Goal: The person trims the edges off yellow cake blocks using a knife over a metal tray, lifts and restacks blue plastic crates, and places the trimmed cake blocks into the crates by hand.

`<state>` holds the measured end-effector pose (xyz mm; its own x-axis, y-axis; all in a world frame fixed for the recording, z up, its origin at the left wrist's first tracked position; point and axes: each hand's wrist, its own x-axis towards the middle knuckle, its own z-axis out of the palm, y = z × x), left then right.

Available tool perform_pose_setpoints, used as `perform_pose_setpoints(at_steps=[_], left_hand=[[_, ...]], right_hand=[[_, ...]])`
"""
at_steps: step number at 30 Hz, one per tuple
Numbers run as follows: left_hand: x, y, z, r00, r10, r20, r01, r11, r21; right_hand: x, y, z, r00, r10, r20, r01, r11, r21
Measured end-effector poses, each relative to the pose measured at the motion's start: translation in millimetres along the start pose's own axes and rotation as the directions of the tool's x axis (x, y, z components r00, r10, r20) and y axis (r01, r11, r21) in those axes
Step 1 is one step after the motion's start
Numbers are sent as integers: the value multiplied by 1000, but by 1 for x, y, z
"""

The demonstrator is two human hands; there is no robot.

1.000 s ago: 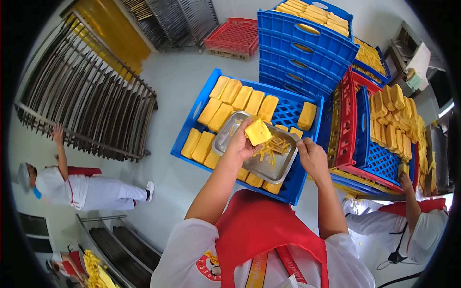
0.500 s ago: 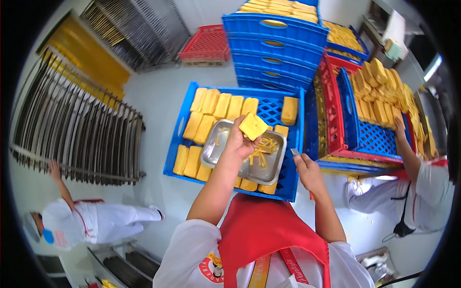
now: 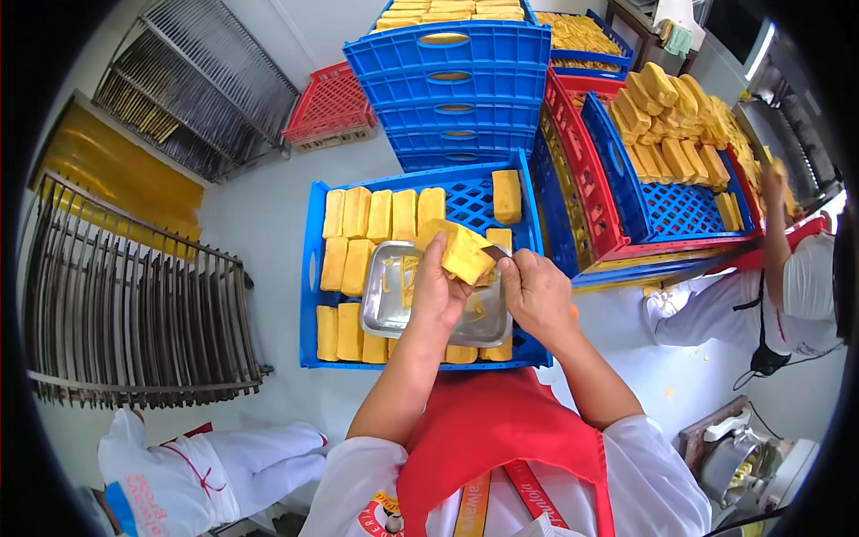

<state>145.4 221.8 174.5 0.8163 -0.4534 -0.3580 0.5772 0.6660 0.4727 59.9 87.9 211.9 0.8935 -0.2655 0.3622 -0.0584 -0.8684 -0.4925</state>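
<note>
My left hand (image 3: 437, 291) is wrapped round a yellow loaf (image 3: 467, 254), tilted above a metal tray (image 3: 380, 309). In my right hand (image 3: 537, 291) is a knife (image 3: 495, 252), its blade against the loaf's right side. The tray holds yellow trimmings, partly hidden by my left hand. It rests on loaves in a blue crate (image 3: 310, 300). More loaves (image 3: 380, 215) stand in rows in that crate, and a single loaf (image 3: 506, 197) is at its back right.
Stacked blue crates (image 3: 456, 89) rise behind. At right, a crate (image 3: 684, 210) holds piled loaves, and a co-worker (image 3: 801, 277) reaches beside it. A metal rack (image 3: 143, 295) is at left, another person (image 3: 197, 474) below it. A red crate (image 3: 331, 107) sits on the floor.
The knife in my right hand has moved left and up to meet the loaf. The loaf in my left hand has been tilted. The whole view has turned, and the right co-worker's hand has left the piled loaves.
</note>
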Motion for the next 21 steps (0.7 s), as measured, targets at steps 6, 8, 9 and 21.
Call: perform_pose_setpoints(at_steps=[6, 8, 9, 21], left_hand=[[6, 3, -14, 995, 95, -9, -94, 993, 73], [6, 4, -13, 993, 113, -16, -111, 992, 64], [6, 5, -12, 994, 111, -15, -110, 992, 65], [6, -5, -14, 984, 176, -17, -175, 983, 58]], right_hand=[[4, -8, 10, 999, -9, 34, 10, 1000, -15], [5, -8, 15, 998, 7, 58, -7, 1000, -11], [6, -8, 17, 999, 7, 34, -7, 1000, -5], [10, -7, 31, 976, 156, 151, -180, 970, 161]])
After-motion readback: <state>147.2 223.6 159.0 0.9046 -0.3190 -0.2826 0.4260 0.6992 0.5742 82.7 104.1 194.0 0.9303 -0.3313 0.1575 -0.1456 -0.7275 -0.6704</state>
